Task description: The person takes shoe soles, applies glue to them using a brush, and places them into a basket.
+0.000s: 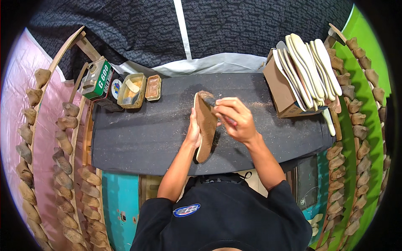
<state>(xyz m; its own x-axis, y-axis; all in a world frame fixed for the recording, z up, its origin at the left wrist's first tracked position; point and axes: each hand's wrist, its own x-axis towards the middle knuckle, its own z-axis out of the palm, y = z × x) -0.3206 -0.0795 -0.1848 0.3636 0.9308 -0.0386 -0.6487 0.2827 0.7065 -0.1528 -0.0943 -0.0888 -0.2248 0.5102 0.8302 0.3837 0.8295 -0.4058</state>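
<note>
Insole (205,125) up on edge near the middle of the black bench (138,138), tan face turned right, pale rim down its left side, toe end pointing away and heel end low toward the near edge. Left hand (193,131) wrapped round the insole's left edge, fingers closed on it, steadying it from behind. Right hand (233,119) just right of the insole, fingers pinched shut on a small dark brush (209,100) whose head sits right on the toe end; something reddish poking out under that fist, too hidden to call. Brown dust (259,104) scattered over the bench, thickest right of the insole, thinner streaks left of it.

Further left of the insole, at the bench's far corner: small brown tin lid (153,88), then an open glue tin (131,90) with a pale strip lying in it, then a green can (97,79) lying on its side. Far right of the insole: cardboard box (278,90) stuffed with a fan of cream insoles (307,69), leaning out over the bench's right end. Beyond the bench on both sides, wooden racks lined with shoe lasts (63,163), pink backing on the left, green on the right. Dark patterned cloth (125,29) hanging past the far side.
</note>
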